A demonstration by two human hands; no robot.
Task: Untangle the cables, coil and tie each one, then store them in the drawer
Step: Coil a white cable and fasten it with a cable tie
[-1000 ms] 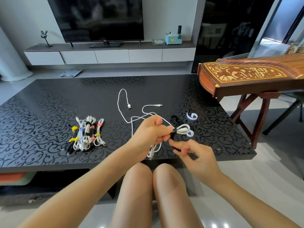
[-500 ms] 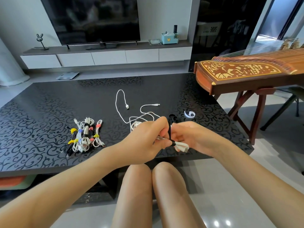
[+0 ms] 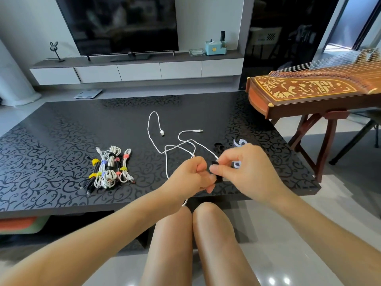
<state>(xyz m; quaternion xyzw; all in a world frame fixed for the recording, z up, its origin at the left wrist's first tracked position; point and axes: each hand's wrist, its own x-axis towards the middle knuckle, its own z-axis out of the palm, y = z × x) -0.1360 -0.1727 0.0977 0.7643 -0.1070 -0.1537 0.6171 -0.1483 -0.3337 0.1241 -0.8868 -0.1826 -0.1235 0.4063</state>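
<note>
Head view: worn above and behind the hands (image 3: 245, 168), facing forward and down, close over them.
Beyond hands: tabletop (image 3: 61, 141), farther off.

No wording, brand name or number is legible anywhere in view. The television (image 3: 123, 23) has a small pale logo at the middle of its lower bezel, too small to read, and the light-blue box (image 3: 215, 48) on the TV console (image 3: 181, 70) shows only a yellow cat-face mark. The pale inlay on the guzheng (image 3: 305, 89) is ornament, not legible as characters.
</note>
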